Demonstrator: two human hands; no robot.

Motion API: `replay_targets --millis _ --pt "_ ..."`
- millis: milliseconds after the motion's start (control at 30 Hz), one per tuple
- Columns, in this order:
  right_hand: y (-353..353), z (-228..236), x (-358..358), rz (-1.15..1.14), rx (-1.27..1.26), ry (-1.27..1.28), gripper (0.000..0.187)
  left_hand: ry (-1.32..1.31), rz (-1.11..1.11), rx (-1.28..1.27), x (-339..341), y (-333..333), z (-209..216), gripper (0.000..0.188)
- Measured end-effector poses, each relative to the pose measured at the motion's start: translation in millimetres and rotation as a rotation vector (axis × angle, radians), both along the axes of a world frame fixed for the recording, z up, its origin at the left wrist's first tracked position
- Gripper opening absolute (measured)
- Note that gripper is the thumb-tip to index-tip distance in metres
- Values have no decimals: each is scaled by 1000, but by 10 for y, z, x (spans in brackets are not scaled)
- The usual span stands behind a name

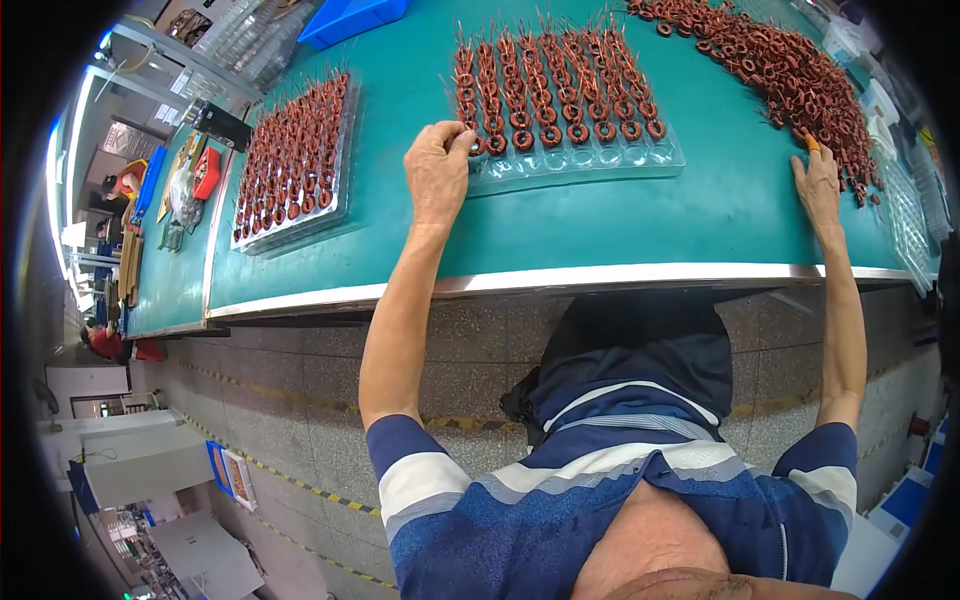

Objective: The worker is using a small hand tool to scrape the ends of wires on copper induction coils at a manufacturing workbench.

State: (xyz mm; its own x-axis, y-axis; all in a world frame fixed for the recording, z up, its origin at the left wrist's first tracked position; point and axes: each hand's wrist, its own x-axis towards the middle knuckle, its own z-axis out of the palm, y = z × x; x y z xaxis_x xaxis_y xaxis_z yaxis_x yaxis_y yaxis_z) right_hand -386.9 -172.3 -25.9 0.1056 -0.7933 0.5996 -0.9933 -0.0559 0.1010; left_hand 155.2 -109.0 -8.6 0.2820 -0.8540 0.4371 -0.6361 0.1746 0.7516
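My left hand is at the near left corner of a clear plastic tray. Its thumb and fingers are pinched on a small copper-wound ring coil at the end of a row. Rows of similar coils fill most of that tray, their wire leads sticking up. Its nearest row of round pockets holds no coils. Far to the right, my right hand reaches the near edge of a heap of loose ring coils. An orange finger cover is on one finger; the thumb is held apart, and no coil shows in the hand.
A second clear tray of coils lies to the left on the green table. Behind it are a blue bin and stacked clear trays. A black cylindrical device and a red box stand farther left. More clear trays lie at right.
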Motion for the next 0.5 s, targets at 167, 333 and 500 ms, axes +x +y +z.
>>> replay_targets --millis 167,333,500 --pt "-126 -32 -131 154 12 41 20 -80 -10 -42 109 41 -9 13" --pt "-159 16 -334 206 23 -44 16 15 20 124 39 -45 6 15" --pt "-136 427 -135 58 100 -490 26 -290 70 -157 75 60 -17 25"
